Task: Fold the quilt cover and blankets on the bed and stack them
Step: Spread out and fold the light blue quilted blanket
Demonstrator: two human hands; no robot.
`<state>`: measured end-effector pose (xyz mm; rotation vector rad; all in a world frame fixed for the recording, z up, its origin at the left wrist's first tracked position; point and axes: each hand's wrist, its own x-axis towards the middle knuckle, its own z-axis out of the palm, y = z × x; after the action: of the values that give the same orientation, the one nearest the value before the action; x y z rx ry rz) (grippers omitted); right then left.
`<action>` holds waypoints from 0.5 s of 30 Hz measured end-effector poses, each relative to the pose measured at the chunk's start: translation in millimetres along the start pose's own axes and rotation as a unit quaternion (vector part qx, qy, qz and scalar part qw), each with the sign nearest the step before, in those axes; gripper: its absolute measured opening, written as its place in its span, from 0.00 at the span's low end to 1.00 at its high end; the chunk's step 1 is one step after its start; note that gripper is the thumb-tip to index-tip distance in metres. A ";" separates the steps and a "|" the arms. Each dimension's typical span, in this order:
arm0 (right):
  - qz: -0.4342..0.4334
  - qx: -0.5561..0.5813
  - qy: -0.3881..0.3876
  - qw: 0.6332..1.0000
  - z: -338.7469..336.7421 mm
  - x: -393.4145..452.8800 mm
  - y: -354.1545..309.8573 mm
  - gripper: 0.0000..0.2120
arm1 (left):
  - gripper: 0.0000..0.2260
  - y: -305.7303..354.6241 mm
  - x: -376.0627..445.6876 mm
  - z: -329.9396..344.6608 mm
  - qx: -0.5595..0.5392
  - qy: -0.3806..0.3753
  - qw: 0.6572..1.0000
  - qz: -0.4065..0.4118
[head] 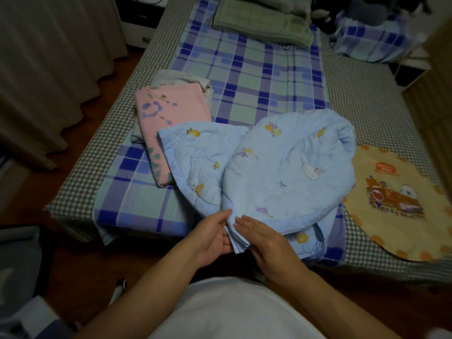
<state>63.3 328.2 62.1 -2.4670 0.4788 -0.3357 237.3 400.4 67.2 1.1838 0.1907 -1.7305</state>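
A light blue quilted blanket (281, 167) with fruit and rabbit prints lies half folded at the bed's near edge. My left hand (212, 236) holds its gathered corners from the left, thumb on top. My right hand (266, 243) lies on the same corners from the right, fingers straight and flat against the cloth. A folded pink blanket (168, 113) with blue flowers sits to the left on a folded white cloth (181, 78). A yellow cloth (401, 204) with a cartoon print lies flat at the right.
The bed carries a blue and green plaid sheet (256, 77) over a small-check cover (362, 99). A folded green blanket (261, 23) and pillows lie at the head. A curtain (49, 69) hangs on the left, and a wooden panel (435, 94) stands at the right.
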 end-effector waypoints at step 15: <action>0.092 0.079 0.262 0.958 -151.9 26.7 13.4 0.14 | 0.06 90.5 3.7 119.2 0.720 -0.003 0.607 0.336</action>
<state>31.9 229.7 177.4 -2.1415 0.8545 -0.9206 234.3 282.0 158.8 1.9055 -1.7758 -0.9140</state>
